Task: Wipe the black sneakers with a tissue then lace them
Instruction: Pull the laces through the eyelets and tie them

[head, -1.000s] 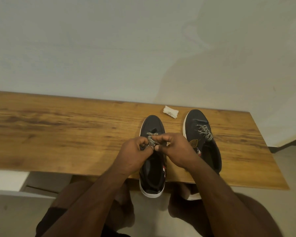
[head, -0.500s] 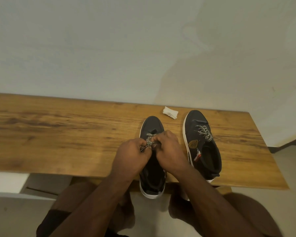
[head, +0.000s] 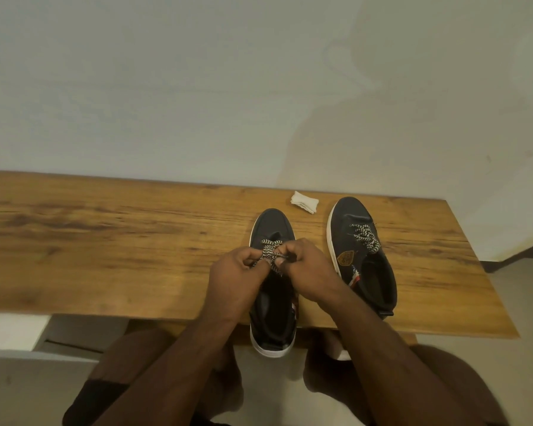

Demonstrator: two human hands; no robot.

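**Q.** Where do things stand, and what are your hands doing?

**A.** The near sneaker (head: 273,302) lies toe-away on the worktop (head: 105,247), its heel overhanging the front edge. Your left hand (head: 233,281) and right hand (head: 310,272) meet over its tongue. The fingers of both are curled, each pinching a strand of the chevron lace (head: 270,252). The second sneaker (head: 363,256) sits just to the right, its own lace (head: 365,238) already bunched over the eyelets. The folded tissue (head: 304,202) lies apart, near the wall, between the two toes; the wiping appears finished.

**Q.** Which step is this?

**A.** Judged from the crossed strands, you are drawing up or knotting the lace on the near sneaker. Whether a knot has formed cannot be told; your knuckles hide it.

**Q.** How should you do it well?

**A.** Keep both pinches close to the crossing, so the flat lace does not twist. Pull the two strands outward with even tension, low over the tongue, so the knot seats centrally. Check that the free lengths match before forming loops.

**Q.** What could go wrong?

**A.** The overhanging heel may let the sneaker tip or slide towards you if you pull upward; pull sideways, and steady it with the heels of your hands.
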